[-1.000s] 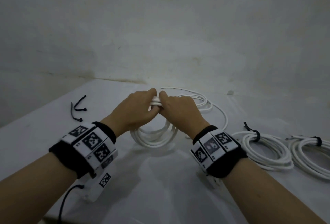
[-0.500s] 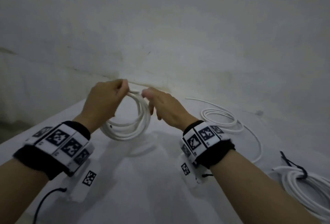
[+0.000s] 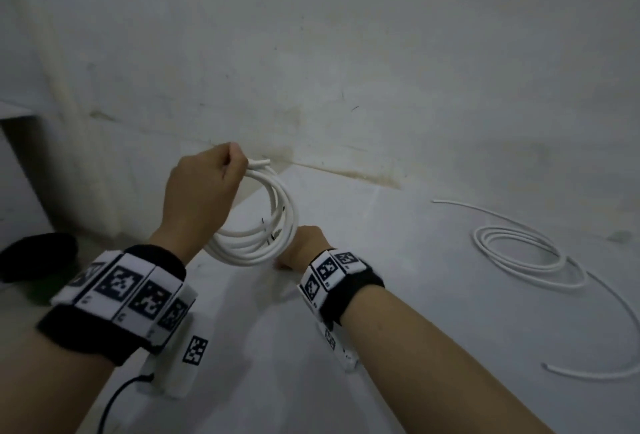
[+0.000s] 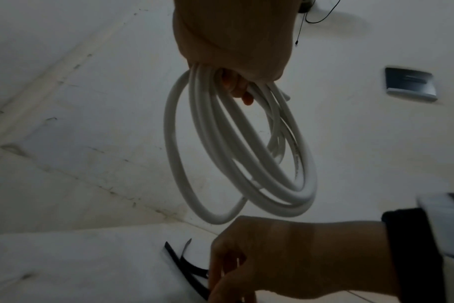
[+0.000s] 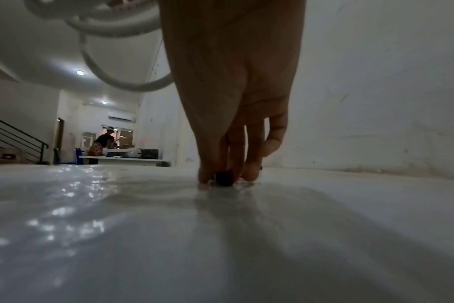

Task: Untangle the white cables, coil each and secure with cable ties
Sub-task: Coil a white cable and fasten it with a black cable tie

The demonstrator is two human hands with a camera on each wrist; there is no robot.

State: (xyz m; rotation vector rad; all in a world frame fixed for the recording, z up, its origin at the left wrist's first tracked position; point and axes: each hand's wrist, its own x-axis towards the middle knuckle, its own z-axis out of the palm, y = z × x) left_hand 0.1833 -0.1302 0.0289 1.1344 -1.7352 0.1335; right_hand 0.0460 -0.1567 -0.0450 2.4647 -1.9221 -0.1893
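My left hand (image 3: pixel 221 170) grips the top of a coiled white cable (image 3: pixel 266 239) and holds it in the air above the white table (image 3: pixel 415 295). In the left wrist view the fingers (image 4: pixel 242 92) curl through the coil (image 4: pixel 220 155), whose several loops hang down. My right hand (image 3: pixel 301 246) is down on the table behind the coil. Its fingertips (image 5: pixel 252 172) pinch the head of a black cable tie (image 5: pixel 224 178) that lies on the surface. Black cable ties (image 4: pixel 182 262) show just left of that hand (image 4: pixel 272 256).
A second white cable (image 3: pixel 519 255) lies loosely looped on the table to the right, its tail curving toward the right edge. The wall (image 3: pixel 346 70) stands close behind. A dark round object (image 3: pixel 38 257) sits beyond the table's left edge.
My right hand let go of the coil and dropped to the table at the black ties. The left hand raised the coil alone. My view swung left, away from the tied coils.
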